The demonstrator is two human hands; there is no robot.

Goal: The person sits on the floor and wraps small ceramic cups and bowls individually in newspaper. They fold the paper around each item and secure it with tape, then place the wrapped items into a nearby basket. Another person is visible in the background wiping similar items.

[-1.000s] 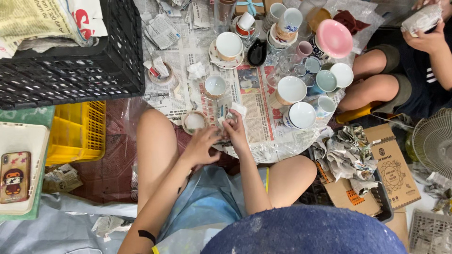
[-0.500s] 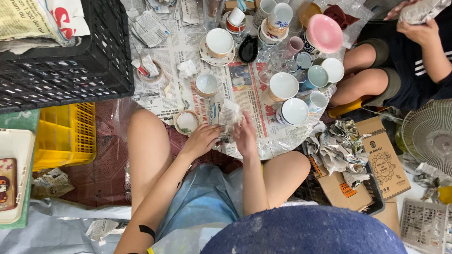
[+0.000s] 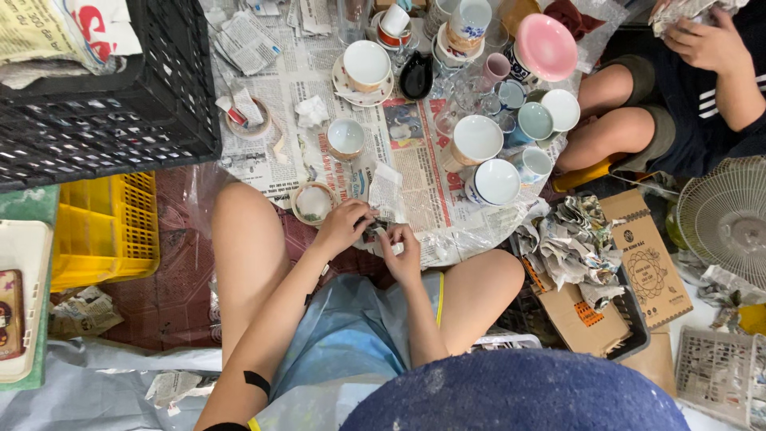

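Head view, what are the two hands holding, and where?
Both the left hand and right hand pinch a small dark object between their fingertips; its kind cannot be told.

A black crate [image 3: 104, 120] is seen upper left; a yellow basket [image 3: 104, 227] below it; a pink bowl [image 3: 546, 46] upper right; white cups [image 3: 477, 140] mid-frame.

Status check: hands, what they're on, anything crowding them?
Left hand and right hand pinch a small dark object over the newspaper. Small cup just left of the left hand. White mugs beyond, clear of both hands.
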